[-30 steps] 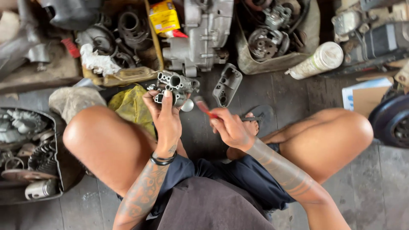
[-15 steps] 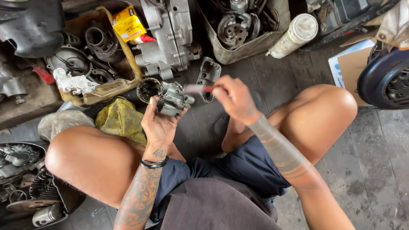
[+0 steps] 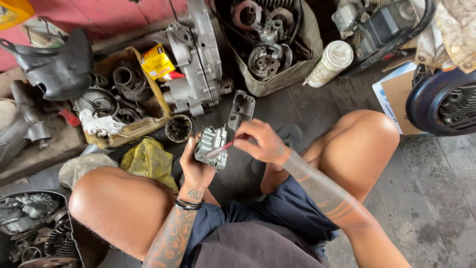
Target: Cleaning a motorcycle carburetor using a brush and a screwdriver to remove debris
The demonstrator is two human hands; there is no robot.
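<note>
Grey cast metal fills the head view: the person sits on a dark plank floor [image 3: 436, 198] with knees spread, and the left hand [image 3: 194, 166] has its grip clamped around a small carburetor body [image 3: 212, 146], held up between the knees just above floor level. The right hand [image 3: 262, 144] has its fingers pinched together on a thin red-handled brush or pick [image 3: 221, 148], whose tip rests against the side of the carburetor body; which of the two tools it is cannot be told at this size.

Just beyond the carburetor body stands a small round cup of dark fluid [image 3: 178, 128], and beside that lies a loose grey cover plate [image 3: 241, 109]. A yellow rag [image 3: 148, 160] lies by the left knee. Further off sit an engine crankcase [image 3: 196, 64], an open box of greasy parts [image 3: 119, 97] and a white spray can [image 3: 331, 62] on its side.

As a judgement, the main risks lie in the one-handed hold: the casting looks oily, so pressure from the tool could twist it out of the left hand onto the boards. A slip of the thin tip could jab the palm behind it or scratch a passage. The cup sits near the left wrist, so a careless reach could tip it.
</note>
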